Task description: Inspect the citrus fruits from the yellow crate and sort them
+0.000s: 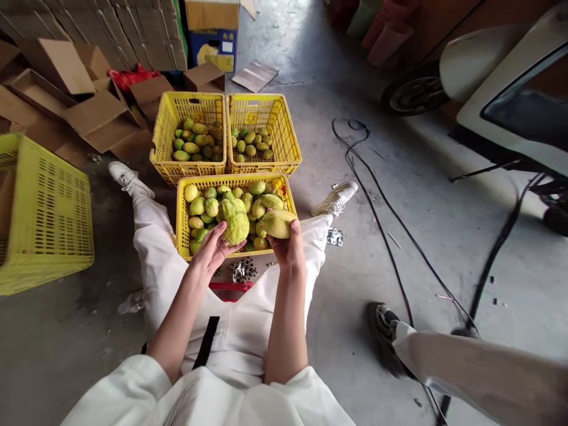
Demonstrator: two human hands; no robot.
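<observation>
Fingers (222,234) of both hands clasp one yellow-green fruit (235,225) each above the nearest crate (181,222), cables (386,207) alongside.

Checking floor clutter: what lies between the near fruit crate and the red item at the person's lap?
In the head view, crumpled silvery foil lies on the floor there.

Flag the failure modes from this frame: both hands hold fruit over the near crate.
1. The left hand only cups its green fruit from below and the side, with no closed grip; it could roll off into the near crate and bruise.
2. The right hand holds the yellow fruit right at the crate's front corner; a slip may send it to the floor.
3. Black cables run on the floor beside the seated person's right shoe, a possible snag.
</observation>
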